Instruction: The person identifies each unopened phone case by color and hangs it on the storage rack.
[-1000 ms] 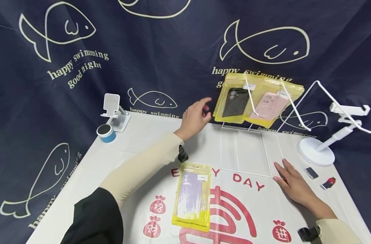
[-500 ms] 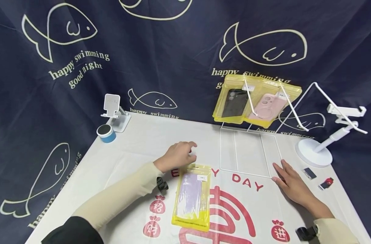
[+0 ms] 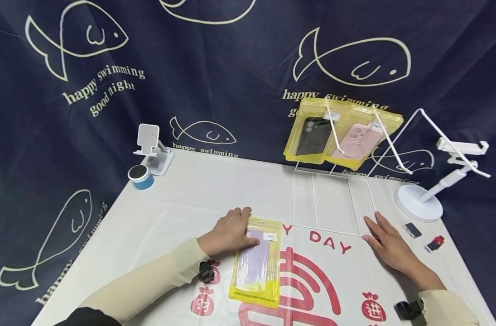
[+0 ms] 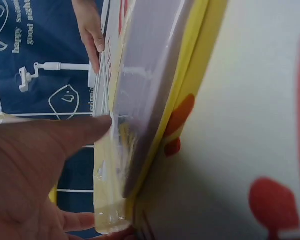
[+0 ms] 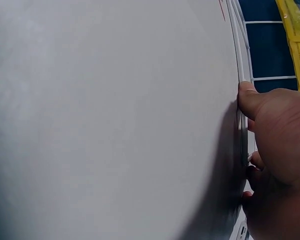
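A purple phone case in a clear-and-yellow zip bag (image 3: 253, 267) lies flat on the table. My left hand (image 3: 227, 233) is at its top left corner, thumb over the bag's face and fingers around the edge. In the left wrist view the thumb (image 4: 90, 132) meets the plastic, with other fingertips at the bag's end. My right hand (image 3: 390, 244) rests with spread fingers at the front right corner of a white wire rack (image 3: 327, 231); its thumb (image 5: 248, 95) lies along the base wire. From the rack hang a bagged black phone case (image 3: 313, 136) and a bagged pink one (image 3: 359, 140).
At the back left stand a white phone stand (image 3: 150, 140) and a blue round jar-like item (image 3: 141, 177). Right of the rack are a white stand with a clamp (image 3: 419, 203), a small dark-and-silver item (image 3: 412, 230) and a red-and-black one (image 3: 434, 243). Rack prongs jut forward.
My left hand has come down from beside the hanging bags to the bagged purple case on the table and taken hold of its corner. My right hand has stayed at the rack's base.
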Demonstrator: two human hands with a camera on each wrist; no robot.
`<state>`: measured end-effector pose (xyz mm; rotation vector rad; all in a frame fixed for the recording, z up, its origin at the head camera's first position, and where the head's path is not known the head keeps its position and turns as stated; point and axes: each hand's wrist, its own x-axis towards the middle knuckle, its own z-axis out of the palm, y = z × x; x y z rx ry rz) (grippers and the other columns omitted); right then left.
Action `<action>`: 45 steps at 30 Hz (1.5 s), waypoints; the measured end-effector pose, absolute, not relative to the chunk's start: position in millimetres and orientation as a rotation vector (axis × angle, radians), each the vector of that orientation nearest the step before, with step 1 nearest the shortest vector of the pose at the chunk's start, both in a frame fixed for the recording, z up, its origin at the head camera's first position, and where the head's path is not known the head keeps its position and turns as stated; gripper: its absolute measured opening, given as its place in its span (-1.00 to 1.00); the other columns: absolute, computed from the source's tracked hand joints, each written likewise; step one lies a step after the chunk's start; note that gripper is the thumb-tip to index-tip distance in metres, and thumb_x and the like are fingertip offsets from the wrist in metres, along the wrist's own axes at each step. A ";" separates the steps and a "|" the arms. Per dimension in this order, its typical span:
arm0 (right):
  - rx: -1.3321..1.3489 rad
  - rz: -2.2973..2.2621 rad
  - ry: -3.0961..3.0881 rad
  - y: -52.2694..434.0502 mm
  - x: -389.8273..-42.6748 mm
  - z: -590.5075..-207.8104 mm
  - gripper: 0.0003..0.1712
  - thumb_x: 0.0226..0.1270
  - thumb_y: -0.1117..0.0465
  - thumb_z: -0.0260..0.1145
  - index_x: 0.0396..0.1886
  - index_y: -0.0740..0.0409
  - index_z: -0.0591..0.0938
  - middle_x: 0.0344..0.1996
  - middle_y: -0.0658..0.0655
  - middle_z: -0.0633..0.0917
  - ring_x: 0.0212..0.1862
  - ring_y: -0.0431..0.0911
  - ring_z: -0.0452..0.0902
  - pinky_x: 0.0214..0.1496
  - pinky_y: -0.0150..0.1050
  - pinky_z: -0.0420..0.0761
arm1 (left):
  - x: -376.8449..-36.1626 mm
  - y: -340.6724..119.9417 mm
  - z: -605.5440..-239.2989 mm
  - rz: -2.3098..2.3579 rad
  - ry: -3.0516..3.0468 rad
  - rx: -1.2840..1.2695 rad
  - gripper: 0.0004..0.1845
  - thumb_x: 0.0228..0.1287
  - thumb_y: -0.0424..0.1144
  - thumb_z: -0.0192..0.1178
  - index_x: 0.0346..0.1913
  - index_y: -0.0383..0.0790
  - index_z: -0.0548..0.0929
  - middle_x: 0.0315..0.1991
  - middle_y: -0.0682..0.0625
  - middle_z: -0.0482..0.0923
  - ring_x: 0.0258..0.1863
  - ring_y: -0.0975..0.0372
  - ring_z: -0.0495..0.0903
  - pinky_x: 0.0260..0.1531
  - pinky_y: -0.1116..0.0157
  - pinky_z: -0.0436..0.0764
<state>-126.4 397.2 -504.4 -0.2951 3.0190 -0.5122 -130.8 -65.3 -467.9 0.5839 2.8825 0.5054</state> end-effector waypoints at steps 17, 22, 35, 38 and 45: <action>-0.270 -0.504 2.991 398.0 -127.1 -501.0 -0.20 0.55 -0.13 0.07 0.57 0.20 0.13 0.55 0.52 -0.06 0.51 0.52 -0.13 0.31 0.54 0.07 | -141.1 -61.7 -450.7 1.207 2.791 0.637 -0.41 0.07 -0.33 0.48 0.15 -0.22 0.43 -0.13 -0.11 0.47 -0.38 0.27 0.41 -0.31 0.36 0.51; -0.257 -0.507 2.987 397.0 -126.4 -501.2 -0.20 0.54 -0.13 0.08 0.57 0.21 0.15 0.54 0.52 -0.04 0.50 0.53 -0.11 0.32 0.54 0.06 | -141.8 -60.8 -439.2 1.572 2.636 0.486 -0.52 0.03 -0.42 0.49 0.00 -0.21 0.51 0.01 -0.14 0.62 -0.48 0.36 0.52 -0.47 0.48 0.55; -0.263 -0.508 3.011 395.9 -124.3 -503.6 -0.21 0.54 -0.12 0.09 0.56 0.20 0.16 0.54 0.51 -0.02 0.50 0.52 -0.09 0.31 0.54 0.08 | -139.1 -63.0 -433.9 1.705 2.641 0.743 -0.81 0.17 -0.44 0.39 -0.21 -0.21 0.61 -0.14 -0.12 0.74 -0.25 0.28 0.60 -0.36 0.46 0.65; -0.259 -0.500 3.010 396.0 -124.8 -503.5 -0.20 0.55 -0.13 0.07 0.57 0.19 0.14 0.55 0.51 -0.03 0.50 0.52 -0.10 0.31 0.54 0.07 | -140.8 -62.0 -432.9 1.638 2.624 0.776 -0.76 0.19 -0.44 0.36 -0.07 -0.22 0.70 -0.04 -0.12 0.72 -0.29 0.32 0.56 -0.41 0.48 0.62; -0.237 -0.491 2.993 395.9 -125.5 -502.1 -0.19 0.55 -0.13 0.06 0.58 0.19 0.11 0.56 0.50 -0.07 0.51 0.53 -0.13 0.32 0.54 0.05 | -143.6 -56.0 -425.4 1.626 2.514 0.810 -0.55 0.20 -0.42 0.36 0.18 -0.18 0.65 0.10 -0.10 0.68 -0.25 0.28 0.57 -0.42 0.40 0.65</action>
